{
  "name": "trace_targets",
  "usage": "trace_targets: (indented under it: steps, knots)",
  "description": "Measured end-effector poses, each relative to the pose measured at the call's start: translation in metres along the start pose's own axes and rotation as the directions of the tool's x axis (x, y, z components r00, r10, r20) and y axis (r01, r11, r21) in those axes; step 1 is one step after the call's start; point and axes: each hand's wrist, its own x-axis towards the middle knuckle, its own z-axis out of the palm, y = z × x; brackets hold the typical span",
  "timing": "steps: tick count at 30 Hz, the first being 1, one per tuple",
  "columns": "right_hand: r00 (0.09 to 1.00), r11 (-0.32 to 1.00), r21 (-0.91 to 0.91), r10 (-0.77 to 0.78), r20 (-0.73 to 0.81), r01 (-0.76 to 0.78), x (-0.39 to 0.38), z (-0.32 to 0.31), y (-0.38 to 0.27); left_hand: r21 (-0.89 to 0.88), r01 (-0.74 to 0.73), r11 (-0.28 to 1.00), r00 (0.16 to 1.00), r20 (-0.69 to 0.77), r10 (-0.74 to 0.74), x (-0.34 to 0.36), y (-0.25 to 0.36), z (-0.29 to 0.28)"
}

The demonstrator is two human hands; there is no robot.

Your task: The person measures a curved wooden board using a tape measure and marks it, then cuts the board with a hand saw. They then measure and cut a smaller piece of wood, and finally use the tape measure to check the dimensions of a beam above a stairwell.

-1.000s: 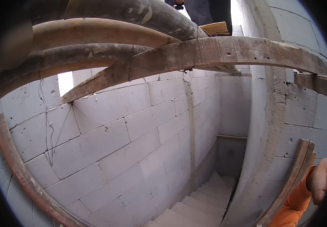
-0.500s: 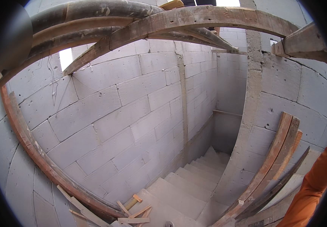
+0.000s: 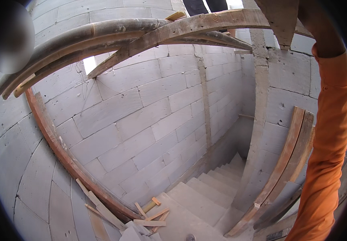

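Grey block stairwell (image 3: pixel 141 120), concrete stairs (image 3: pixel 205 193) below. View has tipped down since a second ago; orange sleeve (image 3: pixel 330 152) now raised toward beam (image 3: pixel 205 24) overhead. Right hand hidden, can't tell grip. Left hand unseen. Planks (image 3: pixel 290 160) lean beside sleeve.

An orange-sleeved right arm (image 3: pixel 326 152) reaches up past the top edge, its hand hidden, beside planks (image 3: pixel 290 160) leaning on a grey block wall (image 3: pixel 141 112), above concrete stairs (image 3: pixel 205 193) and wood scraps (image 3: pixel 149 217) on the landing.
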Motion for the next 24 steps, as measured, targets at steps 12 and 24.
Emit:
trace_targets:
  steps: [12,24]
  knots:
    - [0.997,0.990,0.131,-0.054,0.049,0.048,0.033,-0.010,0.038,0.061,0.054,0.997,0.996,-0.071,-0.049,-0.025,0.022,-0.046]
    - [0.939,0.943,0.033,0.327,0.107,-0.332,0.016,-0.015,-0.019,0.024,0.046,0.999,0.996,-0.072,-0.045,-0.030,0.057,0.015]
